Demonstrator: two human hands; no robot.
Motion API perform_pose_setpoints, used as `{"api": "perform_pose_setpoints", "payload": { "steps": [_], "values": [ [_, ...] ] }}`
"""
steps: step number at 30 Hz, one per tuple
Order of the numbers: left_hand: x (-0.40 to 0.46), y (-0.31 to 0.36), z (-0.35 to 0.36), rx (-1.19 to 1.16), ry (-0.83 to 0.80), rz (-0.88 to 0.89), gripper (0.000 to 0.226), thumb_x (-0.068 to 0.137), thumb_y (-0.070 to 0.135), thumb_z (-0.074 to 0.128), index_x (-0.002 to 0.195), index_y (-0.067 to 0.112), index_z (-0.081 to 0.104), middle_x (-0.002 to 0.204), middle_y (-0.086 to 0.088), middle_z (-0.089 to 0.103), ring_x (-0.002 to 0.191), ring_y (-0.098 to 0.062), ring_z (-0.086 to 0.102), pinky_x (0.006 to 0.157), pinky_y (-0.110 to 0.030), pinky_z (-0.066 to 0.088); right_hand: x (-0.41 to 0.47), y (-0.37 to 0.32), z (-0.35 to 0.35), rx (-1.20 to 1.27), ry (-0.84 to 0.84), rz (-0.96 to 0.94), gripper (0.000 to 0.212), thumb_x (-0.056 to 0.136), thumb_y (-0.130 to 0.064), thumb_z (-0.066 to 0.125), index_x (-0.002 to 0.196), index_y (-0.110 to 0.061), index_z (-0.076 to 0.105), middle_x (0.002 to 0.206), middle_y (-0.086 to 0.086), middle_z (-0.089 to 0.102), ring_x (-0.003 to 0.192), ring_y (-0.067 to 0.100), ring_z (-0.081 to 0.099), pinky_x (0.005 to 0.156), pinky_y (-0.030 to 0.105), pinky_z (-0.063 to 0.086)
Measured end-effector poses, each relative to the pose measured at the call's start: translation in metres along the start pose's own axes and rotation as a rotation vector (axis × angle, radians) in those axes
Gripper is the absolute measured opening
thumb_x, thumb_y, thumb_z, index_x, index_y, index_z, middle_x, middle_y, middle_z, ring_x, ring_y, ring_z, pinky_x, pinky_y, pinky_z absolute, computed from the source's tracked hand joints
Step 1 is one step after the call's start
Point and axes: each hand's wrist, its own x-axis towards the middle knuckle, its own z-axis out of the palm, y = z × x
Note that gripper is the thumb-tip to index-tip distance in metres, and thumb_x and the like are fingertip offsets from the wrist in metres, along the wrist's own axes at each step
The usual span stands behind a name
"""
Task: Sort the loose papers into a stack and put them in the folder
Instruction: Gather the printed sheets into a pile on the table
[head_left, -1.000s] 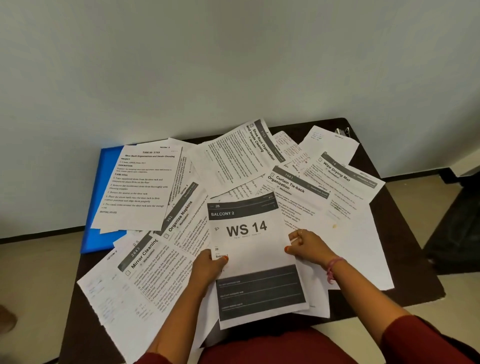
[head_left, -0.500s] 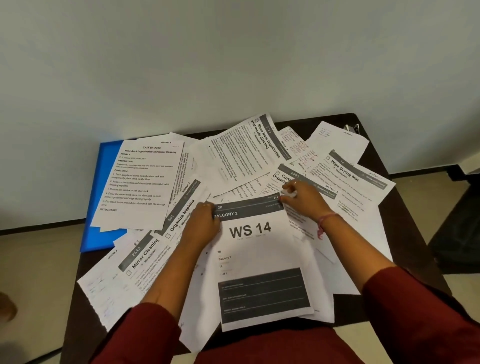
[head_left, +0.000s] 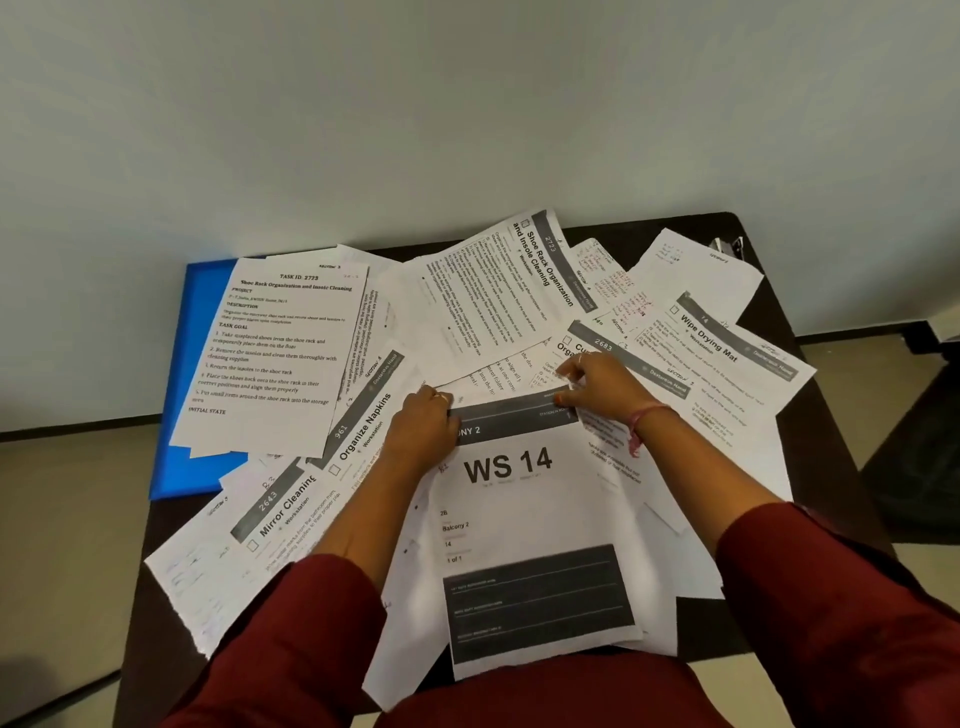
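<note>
A: Where do your hands sit?

B: Your left hand (head_left: 423, 428) rests on the top left corner of the WS 14 sheet (head_left: 524, 499), fingers curled over its edge, gripping it. Your right hand (head_left: 597, 387) pinches the top right corner of the same sheet, thumb and fingertips closed on the dark header band.

A: And how does that sheet lie?

B: It lies between your two forearms, on top of other loose papers, its lower edge toward your body and overhanging the near edge of the surface (head_left: 841, 467).

A: What surrounds the hands?

B: Just left of your left hand lies the Organize Napkins sheet (head_left: 363, 426), and nearer to you on that side, the Mirror Cleaning sheet (head_left: 280, 512). Beyond your left hand, the Task ID 2723 page (head_left: 275, 353) lies on the blue folder (head_left: 200, 322), which juts past the far left corner of the surface. Beyond both hands, the Shoe Rack Organization sheet (head_left: 498, 291) lies slanted. Under your right hand is the sheet numbered 2683 (head_left: 660, 374); to the right of that hand, the Wipe Drying Mat sheet (head_left: 727, 353).

A: Are the papers stacked?

B: No; they overlap in a loose fan.
</note>
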Motion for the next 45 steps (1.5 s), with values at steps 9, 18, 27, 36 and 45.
{"api": "perform_pose_setpoints", "payload": {
  "steps": [9, 18, 27, 36, 45],
  "values": [
    [0.009, -0.005, 0.0, -0.135, -0.08, -0.052, 0.029, 0.09, 0.032, 0.058, 0.098, 0.006, 0.069, 0.101, -0.01, 0.061, 0.096, -0.026, 0.059, 0.084, -0.042, 0.051, 0.002, 0.012, 0.012, 0.42, -0.021, 0.196, 0.041, 0.079, -0.019, 0.075, 0.116, -0.012, 0.059, 0.083, -0.006, 0.058, 0.086, 0.014, 0.059, 0.078, 0.025, 0.046],
    [-0.02, -0.005, -0.014, -0.553, -0.043, 0.007, 0.008, 0.094, 0.024, 0.058, 0.088, 0.019, 0.059, 0.086, 0.002, 0.061, 0.077, -0.006, 0.055, 0.065, -0.019, 0.039, -0.038, 0.012, 0.012, 0.852, -0.219, 0.091, 0.017, 0.093, -0.015, 0.059, 0.109, -0.013, 0.065, 0.103, 0.006, 0.071, 0.086, 0.01, 0.07, 0.074, 0.024, 0.055],
    [-0.038, -0.005, -0.034, -0.859, 0.027, -0.055, 0.004, 0.092, 0.025, 0.062, 0.088, 0.024, 0.062, 0.092, -0.004, 0.071, 0.082, -0.02, 0.068, 0.082, -0.037, 0.053, -0.086, 0.037, 0.043, 0.861, -0.264, 0.059, 0.062, 0.073, -0.053, 0.072, 0.122, -0.018, 0.056, 0.119, 0.004, 0.066, 0.107, 0.023, 0.064, 0.094, 0.044, 0.053],
    [-0.067, 0.012, -0.013, -1.396, 0.217, -0.427, 0.038, 0.089, 0.017, 0.065, 0.125, 0.013, 0.054, 0.105, -0.002, 0.068, 0.09, -0.013, 0.064, 0.072, -0.024, 0.052, -0.085, 0.03, 0.021, 1.104, -0.158, 0.078, 0.037, 0.093, -0.018, 0.057, 0.13, -0.021, 0.052, 0.122, 0.004, 0.065, 0.106, 0.023, 0.065, 0.082, 0.035, 0.057],
    [-0.135, 0.033, 0.034, -1.356, -0.007, -0.424, 0.02, 0.093, 0.018, 0.059, 0.113, 0.016, 0.064, 0.101, -0.003, 0.074, 0.092, -0.021, 0.071, 0.087, -0.037, 0.053, -0.083, 0.035, 0.016, 1.193, -0.131, 0.115, 0.039, 0.093, -0.014, 0.058, 0.131, -0.017, 0.052, 0.125, 0.007, 0.064, 0.11, 0.026, 0.063, 0.089, 0.04, 0.054]
  ]
}}
